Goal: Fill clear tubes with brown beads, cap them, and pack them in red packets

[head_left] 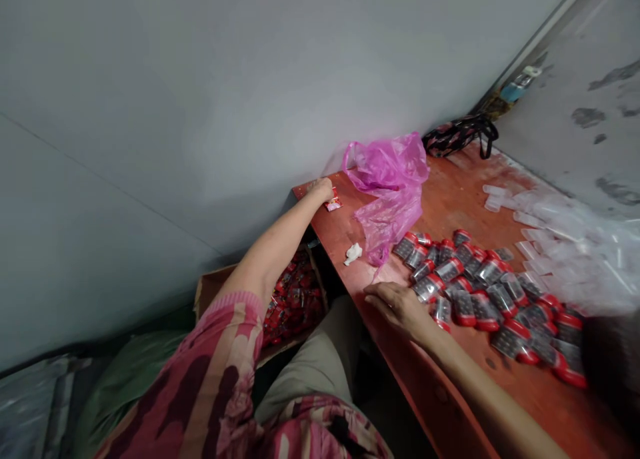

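Observation:
At the far left corner of the red table (440, 385), my left hand (321, 189) is closed on a small red packet (334, 204), part of which sticks out beneath the fingers. My right hand (397, 305) rests on the table's near edge, fingers bent and close together; what they hold, if anything, is hidden. A crumpled white scrap (353, 253) lies between the two hands. Just to the right of my right hand are several clear containers with red caps and dark contents (463, 307).
A pink plastic bag (393, 172) lies near the wall. Clear empty tubes (580, 245) are heaped at the right. A patterned pouch (455, 135) sits at the back. Below the table's left edge, a cardboard box (207, 291) holds several red packets (295, 302).

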A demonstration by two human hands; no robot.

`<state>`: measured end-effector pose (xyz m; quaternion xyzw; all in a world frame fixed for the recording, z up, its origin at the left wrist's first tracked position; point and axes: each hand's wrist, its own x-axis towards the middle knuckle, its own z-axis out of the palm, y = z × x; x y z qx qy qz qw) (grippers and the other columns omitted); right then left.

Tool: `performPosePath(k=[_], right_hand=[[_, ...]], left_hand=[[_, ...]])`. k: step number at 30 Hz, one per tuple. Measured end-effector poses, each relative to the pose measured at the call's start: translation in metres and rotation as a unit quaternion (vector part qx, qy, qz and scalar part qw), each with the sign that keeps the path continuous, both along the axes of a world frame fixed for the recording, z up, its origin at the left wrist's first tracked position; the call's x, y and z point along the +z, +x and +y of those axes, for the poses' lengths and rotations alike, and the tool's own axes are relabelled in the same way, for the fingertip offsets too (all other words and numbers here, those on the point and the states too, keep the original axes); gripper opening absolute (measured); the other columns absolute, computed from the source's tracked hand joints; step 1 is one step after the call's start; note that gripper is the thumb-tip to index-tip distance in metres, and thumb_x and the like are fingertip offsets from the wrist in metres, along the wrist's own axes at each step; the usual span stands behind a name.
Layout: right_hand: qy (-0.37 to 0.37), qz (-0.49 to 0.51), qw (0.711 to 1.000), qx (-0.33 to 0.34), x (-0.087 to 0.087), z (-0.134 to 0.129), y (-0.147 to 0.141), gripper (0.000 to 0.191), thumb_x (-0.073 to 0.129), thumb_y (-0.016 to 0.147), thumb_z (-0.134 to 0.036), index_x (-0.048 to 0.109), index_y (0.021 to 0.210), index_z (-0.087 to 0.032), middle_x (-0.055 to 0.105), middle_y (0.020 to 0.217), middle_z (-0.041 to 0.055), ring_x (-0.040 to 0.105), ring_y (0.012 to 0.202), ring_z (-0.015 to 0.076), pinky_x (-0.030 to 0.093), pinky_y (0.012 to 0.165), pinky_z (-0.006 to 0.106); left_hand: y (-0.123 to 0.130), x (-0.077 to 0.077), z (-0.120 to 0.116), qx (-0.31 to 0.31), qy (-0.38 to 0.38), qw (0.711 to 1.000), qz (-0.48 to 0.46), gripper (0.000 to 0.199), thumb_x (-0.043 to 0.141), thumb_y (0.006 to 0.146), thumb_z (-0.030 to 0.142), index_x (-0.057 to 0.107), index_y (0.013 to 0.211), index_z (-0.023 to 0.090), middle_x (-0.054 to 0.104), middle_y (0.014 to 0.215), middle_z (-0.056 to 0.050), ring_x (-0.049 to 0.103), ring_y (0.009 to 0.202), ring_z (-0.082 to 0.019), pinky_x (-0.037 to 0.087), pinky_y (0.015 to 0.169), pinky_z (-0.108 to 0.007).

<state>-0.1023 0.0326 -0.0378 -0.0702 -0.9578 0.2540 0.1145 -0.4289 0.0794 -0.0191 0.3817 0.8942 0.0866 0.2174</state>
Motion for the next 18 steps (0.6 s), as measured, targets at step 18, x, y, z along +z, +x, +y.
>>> performPosePath(k=[18], right_hand=[[-0.185,0.092,0.937,-0.280,0.005,-0.091,0.128,0.018,0.054,0.091,-0.032,0.069,0.091,-0.022,0.074,0.080,0.0025,0.070,0.071,0.0165,0.055,0.066,0.026]], left_hand=[[0.126,0.016,-0.103,-0.203,0.220,0.937,-0.179,0.016,0.061,0.071,0.031,0.066,0.074,0.016,0.061,0.066,0.003,0.055,0.064,-0.012,0.039,0.060,-0.021]])
